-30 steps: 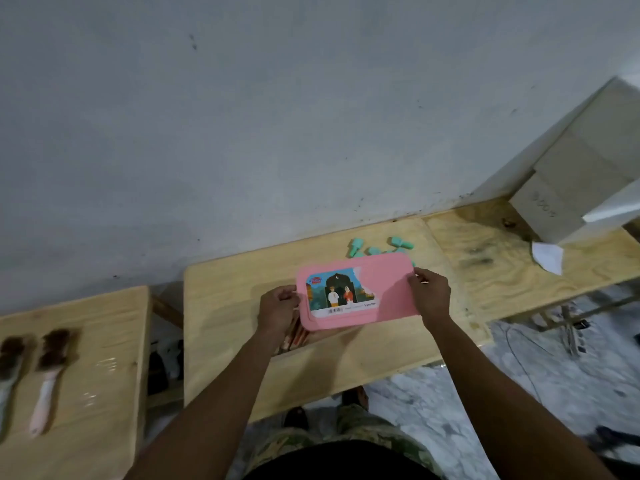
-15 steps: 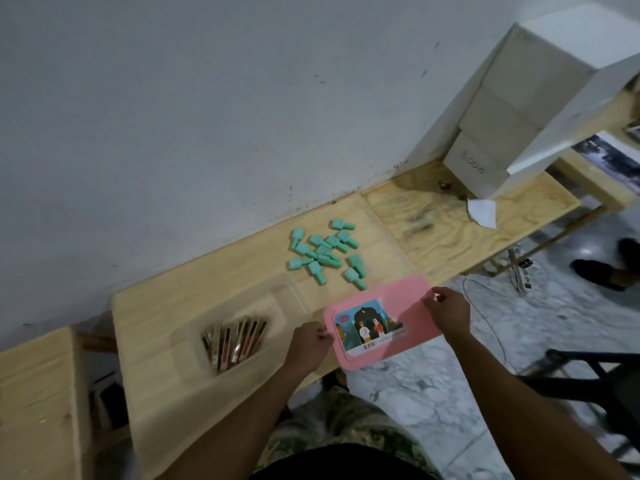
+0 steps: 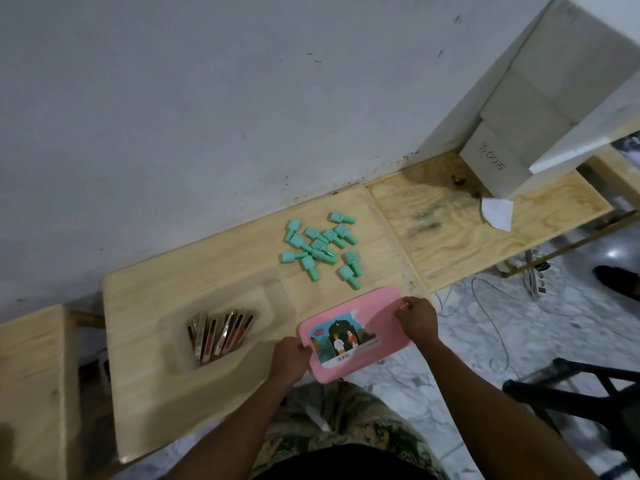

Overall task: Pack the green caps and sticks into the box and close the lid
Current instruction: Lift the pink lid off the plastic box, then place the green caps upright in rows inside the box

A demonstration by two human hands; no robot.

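Note:
A pink lid (image 3: 381,323) with a picture sticker hangs over the front edge of the wooden table (image 3: 173,393). My left hand (image 3: 289,358) grips its left end and my right hand (image 3: 417,317) grips its right end. A clear plastic box (image 3: 270,299) stands open on the table to the left of the lid, holding several brown and gold sticks (image 3: 218,334). Several green caps (image 3: 320,249) lie scattered on the table behind the lid, near the wall.
A second wooden table (image 3: 467,230) adjoins on the right, carrying white blocks (image 3: 512,133) and a scrap of paper (image 3: 497,211). Another table (image 3: 27,375) sits at the left. Cables and a power strip (image 3: 536,282) lie on the marble floor; a dark chair (image 3: 571,386) stands at right.
Both hands lifted the pink lid off the box and carried it right and toward me, uncovering the sticks in the box. The view swung left and down.

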